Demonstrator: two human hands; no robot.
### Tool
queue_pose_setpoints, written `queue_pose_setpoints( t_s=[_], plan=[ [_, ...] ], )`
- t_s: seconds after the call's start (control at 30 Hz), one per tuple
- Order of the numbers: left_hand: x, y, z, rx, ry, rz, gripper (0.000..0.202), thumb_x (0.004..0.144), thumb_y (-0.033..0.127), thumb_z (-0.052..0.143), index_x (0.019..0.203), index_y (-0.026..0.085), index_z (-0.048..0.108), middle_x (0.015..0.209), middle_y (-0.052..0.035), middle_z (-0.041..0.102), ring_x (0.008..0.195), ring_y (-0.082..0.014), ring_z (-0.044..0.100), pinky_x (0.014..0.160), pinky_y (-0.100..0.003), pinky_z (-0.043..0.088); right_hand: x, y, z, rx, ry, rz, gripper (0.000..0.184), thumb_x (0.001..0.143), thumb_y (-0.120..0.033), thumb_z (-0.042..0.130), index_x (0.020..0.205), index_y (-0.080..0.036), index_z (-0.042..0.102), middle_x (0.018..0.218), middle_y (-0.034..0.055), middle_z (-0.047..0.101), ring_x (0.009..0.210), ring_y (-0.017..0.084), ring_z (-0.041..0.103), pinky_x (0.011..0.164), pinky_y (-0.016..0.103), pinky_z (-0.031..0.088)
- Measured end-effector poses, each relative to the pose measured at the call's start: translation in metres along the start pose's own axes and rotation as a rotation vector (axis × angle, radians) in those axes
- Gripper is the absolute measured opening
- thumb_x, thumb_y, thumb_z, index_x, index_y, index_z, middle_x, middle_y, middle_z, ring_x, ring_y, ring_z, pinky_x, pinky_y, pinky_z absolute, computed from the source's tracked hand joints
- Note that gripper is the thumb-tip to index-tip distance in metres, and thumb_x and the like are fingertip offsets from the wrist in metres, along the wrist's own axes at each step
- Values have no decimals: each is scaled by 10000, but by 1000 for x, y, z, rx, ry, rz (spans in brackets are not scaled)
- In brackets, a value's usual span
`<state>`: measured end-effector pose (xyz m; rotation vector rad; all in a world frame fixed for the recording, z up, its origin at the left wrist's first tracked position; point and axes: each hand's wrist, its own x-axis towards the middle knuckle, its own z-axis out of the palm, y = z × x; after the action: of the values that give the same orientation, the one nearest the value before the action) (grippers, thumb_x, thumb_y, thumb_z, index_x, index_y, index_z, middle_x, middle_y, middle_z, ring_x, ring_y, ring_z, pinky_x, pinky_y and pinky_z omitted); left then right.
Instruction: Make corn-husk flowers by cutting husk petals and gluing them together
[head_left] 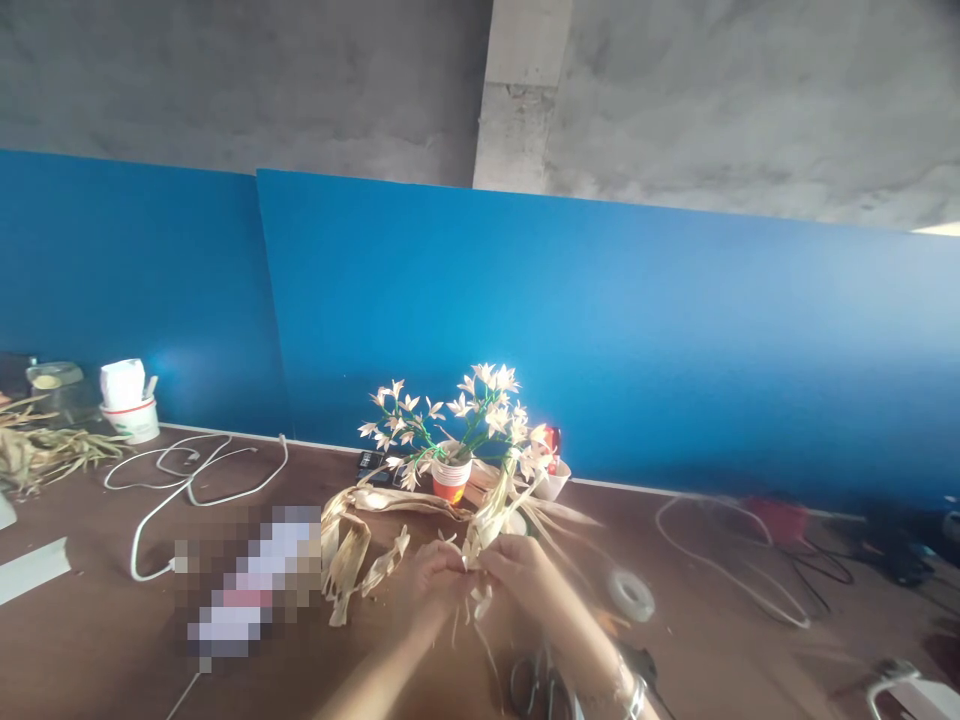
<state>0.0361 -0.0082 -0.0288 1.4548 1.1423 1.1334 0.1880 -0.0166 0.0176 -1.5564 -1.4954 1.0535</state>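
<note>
My left hand (pixel 433 583) and my right hand (pixel 517 568) meet low in the middle of the view, fingertips almost touching. Between them, both are pinched on a small pale piece of dried corn husk (pixel 471 560); its exact shape is blurred. Thin shreds dangle below the fingers. Just beyond lie larger dried husks (pixel 495 510), and more curled husk strips (pixel 346 560) rest left of my left hand. Behind these stands a paper cup (pixel 451 484) holding pale husk flowers (pixel 495 400) on green stems. Scissors (pixel 534 688) lie partly hidden beside my right forearm.
A roll of clear tape (pixel 631 597) lies right of my right hand. White cables (pixel 184 487) loop across the brown table (pixel 300 680) on the left, near a white tub (pixel 133 418) and a heap of dried husks (pixel 56 450). A blue partition (pixel 600 330) borders the back.
</note>
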Motion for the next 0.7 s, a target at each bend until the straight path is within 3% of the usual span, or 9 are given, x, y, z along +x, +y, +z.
queue_pose_setpoints(
  t_s=[0.17, 0.33, 0.57, 0.7],
  plan=[
    [-5, 11, -4, -9, -56, 5, 258, 707, 470, 690, 711, 216, 740, 938, -64, 664, 995, -268, 610, 917, -349, 445, -2, -7, -5, -95, 55, 17, 262, 682, -225, 618, 451, -170, 508, 432, -55, 449, 485, 88, 396, 490, 222, 294],
    [-6, 16, -5, 17, -110, -16, 241, 706, 457, 690, 684, 223, 743, 939, -63, 688, 1004, -280, 602, 932, -369, 433, -7, -14, -8, -118, 41, 34, 273, 662, -262, 653, 441, -175, 517, 420, -57, 412, 489, 91, 364, 464, 228, 256],
    [-10, 13, -4, -106, -122, -15, 256, 712, 480, 700, 690, 229, 745, 896, -40, 682, 939, -246, 605, 874, -342, 454, -17, -32, -10, -115, 3, 98, 240, 674, -239, 619, 467, -182, 512, 436, -50, 411, 473, 93, 337, 475, 251, 228],
    [-12, 13, -4, -138, -134, -23, 279, 734, 499, 675, 675, 233, 730, 883, -16, 667, 842, -200, 598, 788, -296, 460, -22, -38, -11, -65, -16, 64, 216, 684, -244, 608, 499, -181, 516, 457, -50, 410, 487, 93, 322, 493, 255, 221]
  ],
)
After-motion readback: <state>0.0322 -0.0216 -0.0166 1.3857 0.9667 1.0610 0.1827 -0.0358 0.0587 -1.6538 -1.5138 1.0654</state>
